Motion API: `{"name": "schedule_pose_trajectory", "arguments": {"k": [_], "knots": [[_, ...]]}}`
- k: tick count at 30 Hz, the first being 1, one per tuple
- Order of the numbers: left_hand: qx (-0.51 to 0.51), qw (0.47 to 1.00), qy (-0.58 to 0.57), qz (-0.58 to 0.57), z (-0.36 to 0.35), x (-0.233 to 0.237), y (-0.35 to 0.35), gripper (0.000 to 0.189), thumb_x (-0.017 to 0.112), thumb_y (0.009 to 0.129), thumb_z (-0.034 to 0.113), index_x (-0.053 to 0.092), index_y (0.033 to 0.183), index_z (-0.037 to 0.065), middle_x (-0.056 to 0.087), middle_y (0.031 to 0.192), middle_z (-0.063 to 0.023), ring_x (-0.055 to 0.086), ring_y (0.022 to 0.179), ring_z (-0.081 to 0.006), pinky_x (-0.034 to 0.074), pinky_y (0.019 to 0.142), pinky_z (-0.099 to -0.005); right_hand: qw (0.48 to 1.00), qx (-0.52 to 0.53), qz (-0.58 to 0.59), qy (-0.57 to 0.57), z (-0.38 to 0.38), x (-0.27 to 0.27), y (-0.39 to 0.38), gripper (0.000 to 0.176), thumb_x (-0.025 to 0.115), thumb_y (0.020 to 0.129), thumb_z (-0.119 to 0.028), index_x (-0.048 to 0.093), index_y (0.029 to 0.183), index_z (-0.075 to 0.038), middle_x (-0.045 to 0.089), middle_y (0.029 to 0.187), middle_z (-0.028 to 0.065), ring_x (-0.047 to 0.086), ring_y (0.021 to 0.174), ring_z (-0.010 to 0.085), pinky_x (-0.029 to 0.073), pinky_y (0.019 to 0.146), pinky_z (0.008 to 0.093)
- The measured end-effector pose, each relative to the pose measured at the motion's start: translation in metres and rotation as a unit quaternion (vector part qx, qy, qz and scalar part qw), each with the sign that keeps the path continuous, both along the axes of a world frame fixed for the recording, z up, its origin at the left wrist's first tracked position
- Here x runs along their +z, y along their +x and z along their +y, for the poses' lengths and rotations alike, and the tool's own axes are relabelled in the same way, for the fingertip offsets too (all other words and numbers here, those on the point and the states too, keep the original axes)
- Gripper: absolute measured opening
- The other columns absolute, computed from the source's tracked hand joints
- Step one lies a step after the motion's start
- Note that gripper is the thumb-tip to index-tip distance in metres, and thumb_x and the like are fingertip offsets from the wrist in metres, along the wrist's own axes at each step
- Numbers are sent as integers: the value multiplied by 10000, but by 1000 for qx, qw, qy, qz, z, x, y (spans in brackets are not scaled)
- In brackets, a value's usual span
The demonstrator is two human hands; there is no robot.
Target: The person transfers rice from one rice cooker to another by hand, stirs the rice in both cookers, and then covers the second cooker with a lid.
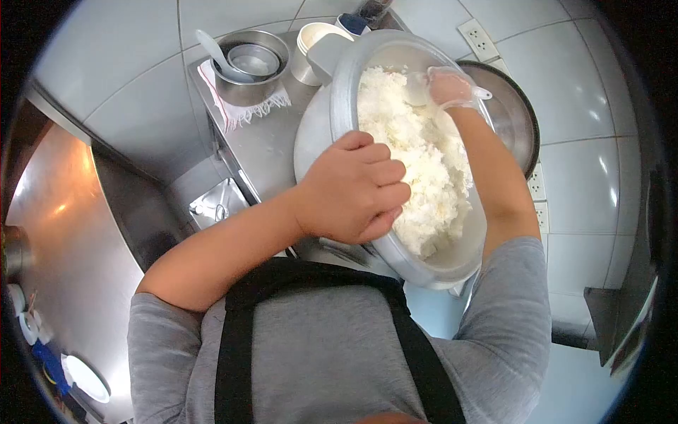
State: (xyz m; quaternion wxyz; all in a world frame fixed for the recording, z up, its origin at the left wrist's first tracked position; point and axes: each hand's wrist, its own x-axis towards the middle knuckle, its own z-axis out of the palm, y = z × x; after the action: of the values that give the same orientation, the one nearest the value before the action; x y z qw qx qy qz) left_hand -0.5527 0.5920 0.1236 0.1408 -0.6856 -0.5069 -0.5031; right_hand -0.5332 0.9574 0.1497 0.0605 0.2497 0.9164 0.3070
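Standing here watching someone with a big metal pot (311,134) of white rice (420,177), tipped over above the steel bench (254,152). Left hand (355,187) is in a fist clamped on the rim, covering a bit of the rice. Right hand (450,88) is inside the pot mouth at the far end of the rice, curled around some translucent plastic utensil (482,92) with a hole in its handle; can't make out the rest of it. Past the pot, a steel bowl (244,92) sits on a fringed towel (275,98) with red stripes, with a smaller metal bowl (256,59) and a pale paddle (210,46) in it. Cream tubs (318,32) crowd right behind the pot, and a dark-rimmed round pan or lid (512,113) is by the tiled wall near the power outlets (479,39).
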Motion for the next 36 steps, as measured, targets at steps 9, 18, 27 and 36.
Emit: {"name": "schedule_pose_trajectory", "arguments": {"k": [9, 18, 27, 36], "knots": [[-57, 998, -1, 2, 5, -4, -8, 141, 645, 662, 236, 555, 729, 151, 489, 745, 13, 517, 759, -168, 397, 758, -335, 994, 47, -13, -94, -81, 4, -31, 276, 509, 887, -292, 657, 984, -80, 670, 929, 182, 653, 888, 353, 507, 763, 478], [-49, 998, 34, -6, 8, -11, -8, 156, 636, 627, 229, 538, 728, 162, 468, 744, 8, 496, 706, -177, 391, 759, -348, 969, 183, -9, -168, -114, 4, -17, 229, 563, 852, -216, 648, 996, -59, 633, 749, 213, 615, 713, 407, 465, 660, 508], [-20, 999, 30, 9, 2, -9, -7, 136, 639, 640, 198, 551, 727, 142, 489, 773, 0, 512, 763, -183, 397, 762, -338, 907, 220, 64, -354, -136, -3, 63, 482, 579, 753, -50, 585, 1227, -134, 653, 927, 152, 621, 847, 327, 491, 785, 407], [38, 996, 68, 47, -2, -5, 3, 161, 636, 668, 221, 561, 791, 148, 502, 835, 8, 515, 798, -178, 398, 777, -362, 991, 78, -7, -105, -140, 111, 110, 277, 578, 886, -302, 618, 1036, -72, 670, 882, 149, 639, 821, 332, 495, 728, 433]]}}
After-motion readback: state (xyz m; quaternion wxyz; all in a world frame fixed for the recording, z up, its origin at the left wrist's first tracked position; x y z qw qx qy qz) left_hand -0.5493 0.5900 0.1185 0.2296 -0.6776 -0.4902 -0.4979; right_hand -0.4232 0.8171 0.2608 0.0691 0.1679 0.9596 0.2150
